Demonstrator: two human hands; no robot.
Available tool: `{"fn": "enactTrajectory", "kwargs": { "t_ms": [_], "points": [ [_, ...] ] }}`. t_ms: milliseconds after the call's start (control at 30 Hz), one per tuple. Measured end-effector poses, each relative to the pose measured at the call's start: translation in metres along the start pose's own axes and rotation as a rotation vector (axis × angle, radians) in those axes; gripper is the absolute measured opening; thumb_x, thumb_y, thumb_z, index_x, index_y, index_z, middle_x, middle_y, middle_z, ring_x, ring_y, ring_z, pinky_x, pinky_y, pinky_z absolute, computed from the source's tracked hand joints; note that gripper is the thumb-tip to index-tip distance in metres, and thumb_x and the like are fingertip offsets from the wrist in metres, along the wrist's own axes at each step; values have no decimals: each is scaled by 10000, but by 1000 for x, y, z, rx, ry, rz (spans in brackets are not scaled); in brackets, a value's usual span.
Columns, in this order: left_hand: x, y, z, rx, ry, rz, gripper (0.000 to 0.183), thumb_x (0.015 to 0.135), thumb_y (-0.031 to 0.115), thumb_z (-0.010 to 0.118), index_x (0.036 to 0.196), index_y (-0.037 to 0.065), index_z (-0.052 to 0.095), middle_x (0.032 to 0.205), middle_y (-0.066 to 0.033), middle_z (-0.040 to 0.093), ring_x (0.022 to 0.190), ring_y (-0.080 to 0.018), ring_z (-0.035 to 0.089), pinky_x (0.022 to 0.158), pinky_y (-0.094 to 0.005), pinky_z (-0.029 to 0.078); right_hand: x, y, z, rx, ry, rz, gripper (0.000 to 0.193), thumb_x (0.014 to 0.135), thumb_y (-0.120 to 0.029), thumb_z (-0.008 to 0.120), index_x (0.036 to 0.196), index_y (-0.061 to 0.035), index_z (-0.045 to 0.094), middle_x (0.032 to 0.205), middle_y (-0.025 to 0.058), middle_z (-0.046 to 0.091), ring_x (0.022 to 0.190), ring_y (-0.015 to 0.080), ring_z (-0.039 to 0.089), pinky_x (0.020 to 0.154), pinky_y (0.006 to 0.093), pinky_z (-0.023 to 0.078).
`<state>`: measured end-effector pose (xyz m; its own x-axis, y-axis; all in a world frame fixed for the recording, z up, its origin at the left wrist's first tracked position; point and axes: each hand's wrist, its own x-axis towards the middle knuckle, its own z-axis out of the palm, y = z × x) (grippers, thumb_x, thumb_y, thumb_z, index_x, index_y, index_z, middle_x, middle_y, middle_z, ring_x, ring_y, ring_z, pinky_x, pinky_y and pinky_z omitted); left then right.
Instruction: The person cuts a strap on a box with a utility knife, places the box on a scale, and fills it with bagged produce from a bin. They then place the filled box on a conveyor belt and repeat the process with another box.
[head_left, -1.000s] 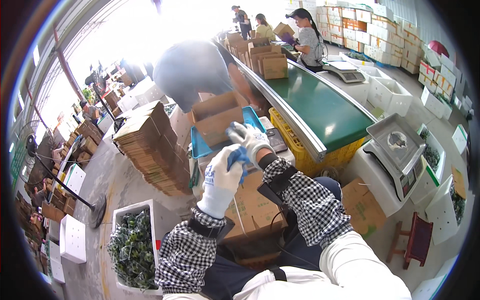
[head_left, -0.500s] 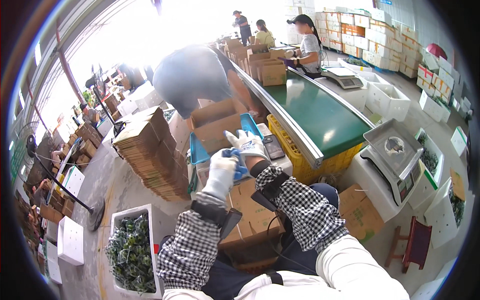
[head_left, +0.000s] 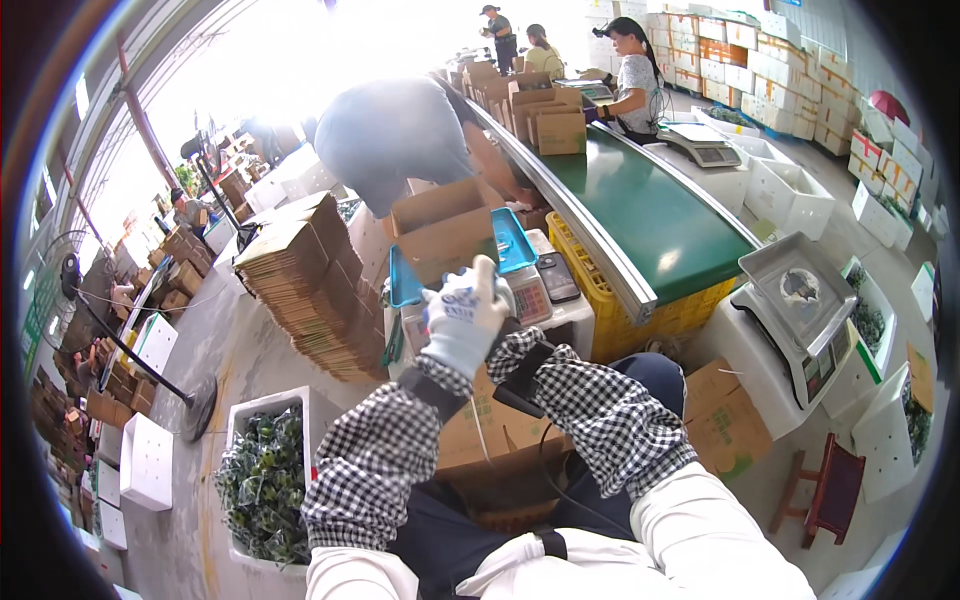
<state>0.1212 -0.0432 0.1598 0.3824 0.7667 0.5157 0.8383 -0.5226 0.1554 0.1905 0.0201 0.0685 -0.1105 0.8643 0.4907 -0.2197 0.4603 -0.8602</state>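
Note:
My hands, in white knitted gloves with blue palms, meet in front of my chest. My left hand [head_left: 455, 325] is closed against my right hand [head_left: 490, 285] and covers most of it; what lies between them is hidden. The right hand's fingers cannot be made out clearly. A thin white strip [head_left: 479, 430] hangs just below the hands. Just beyond them, an open cardboard box [head_left: 455, 245] rests on a blue tray [head_left: 516, 240] on a weighing scale [head_left: 530, 299]. Below my forearms is another cardboard box [head_left: 500, 425].
A person [head_left: 395, 140] bends over beyond the box. Flattened cartons [head_left: 310, 290] are stacked at left, near a foam box of bagged greens [head_left: 265, 480]. A green conveyor belt [head_left: 650, 210] runs at right, above a yellow crate [head_left: 610, 335]. Another scale [head_left: 800, 310] stands farther right.
My hands, apart at the fingers before, have come together, the left moving up over the right. The right hand's spread fingers are now mostly covered. The view has shifted slightly.

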Motion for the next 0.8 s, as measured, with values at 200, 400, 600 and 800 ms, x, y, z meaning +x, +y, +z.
{"fn": "enactTrajectory", "kwargs": {
  "t_ms": [200, 400, 600, 800],
  "points": [
    [-53, 3, 1, -105, 97, 355, 317, 640, 87, 681, 908, 86, 513, 773, -108, 572, 742, -289, 582, 657, -375, 460, -3, -41, -15, -1030, 120, -262, 821, 661, -440, 731, 1336, -133, 379, 1345, 227, 346, 1257, 403, 309, 1027, 495, 272],
    [-37, -15, 11, -113, 276, 18, 326, 640, 69, 694, 920, 83, 527, 860, -105, 574, 805, -301, 567, 703, -371, 453, 23, -65, 5, -365, 649, -252, 697, 801, -375, 643, 1342, -51, 348, 1321, 244, 373, 1241, 377, 334, 1027, 427, 274],
    [-18, -11, 25, -1039, -66, -275, 302, 714, -118, 553, 973, 37, 549, 987, -10, 597, 924, -87, 546, 804, -222, 453, 45, -47, -38, 406, 797, -92, 742, 852, -535, 528, 1377, -67, 293, 1221, 80, 432, 1045, 142, 445, 884, 263, 378],
    [-31, 12, -8, -1216, 81, -92, 343, 727, -127, 460, 1027, 23, 529, 929, -38, 619, 890, -95, 576, 791, -222, 457, 27, -35, -24, 710, 591, 262, 736, 756, -703, 503, 1186, -109, 443, 906, 37, 451, 780, 128, 446, 709, 257, 392]
  ]
}}
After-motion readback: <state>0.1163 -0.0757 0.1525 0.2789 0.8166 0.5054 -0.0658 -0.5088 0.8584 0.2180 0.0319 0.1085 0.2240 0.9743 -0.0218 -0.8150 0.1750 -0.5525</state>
